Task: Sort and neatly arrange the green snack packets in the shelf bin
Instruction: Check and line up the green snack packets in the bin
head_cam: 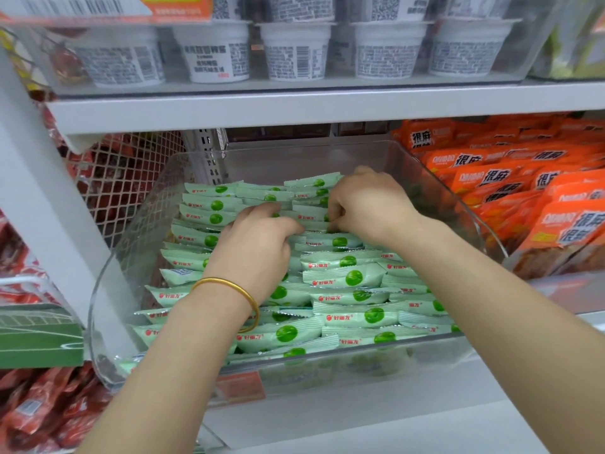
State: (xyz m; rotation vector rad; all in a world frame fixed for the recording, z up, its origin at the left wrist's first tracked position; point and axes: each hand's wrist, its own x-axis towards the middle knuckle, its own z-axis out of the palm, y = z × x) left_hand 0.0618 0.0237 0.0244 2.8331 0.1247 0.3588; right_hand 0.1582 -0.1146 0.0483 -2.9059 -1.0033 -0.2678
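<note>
Head view, nearest first: two bare forearms reach up into a clear plastic bin on a shop shelf, the left wrist wearing a gold bangle. The green snack packets all lie inside this bin. At the front they overlap in rough rows, most logo side up, though the right-hand ones sit askew and one at the left shows its printed back.

Midway in, the left hand has its fingers curled down over the edge of a few packets, thumb pressed against one beside them, so it appears to grip a small bunch. Just beside it, the right hand has its fingers bent tight and pinches a packet edge; exactly how many it holds is hidden. Behind the hands, the left column of packets looks tidily stacked, while the far right corner of the bin holds none.

Judging by this, the job seems well past halfway: the middle and right side still want squaring up.

Orange packets fill the next bin to the right, and white cups line the shelf above.
</note>
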